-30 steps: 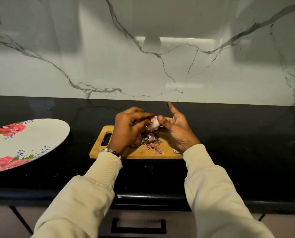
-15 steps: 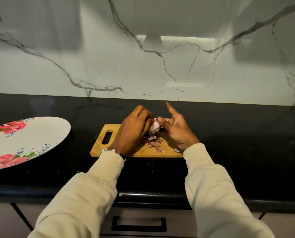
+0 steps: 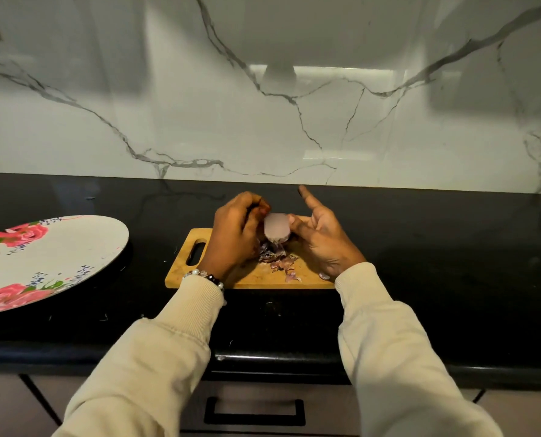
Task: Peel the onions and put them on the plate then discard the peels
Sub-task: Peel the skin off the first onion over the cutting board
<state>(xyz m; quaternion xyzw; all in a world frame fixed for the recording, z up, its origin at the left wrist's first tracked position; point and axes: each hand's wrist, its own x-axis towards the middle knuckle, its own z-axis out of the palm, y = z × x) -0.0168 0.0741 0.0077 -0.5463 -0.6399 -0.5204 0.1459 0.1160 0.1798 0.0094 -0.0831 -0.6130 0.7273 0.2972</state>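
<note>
Peeling is under way above the cutting board [image 3: 250, 279] at the bench centre: the left hand [image 3: 236, 236] curls round the onion [image 3: 275, 229] from nine o'clock, while the right hand [image 3: 321, 239] pinches it from three o'clock, forefinger raised. Loose peels [image 3: 278, 260] lie directly beneath. The floral plate [image 3: 83, 244], at nine o'clock, holds no onion. Likely risk: a slick, bared onion slipping from the grip, or peels scattering onto the bench [image 3: 436, 263].

We held both forearms out over the cutting board [image 3: 250, 279]. Our left hand [image 3: 236, 234] curled its fingers round the onion [image 3: 276, 229] above the board, while our right hand [image 3: 321, 239] pinched it from the other side, index finger raised.
</note>
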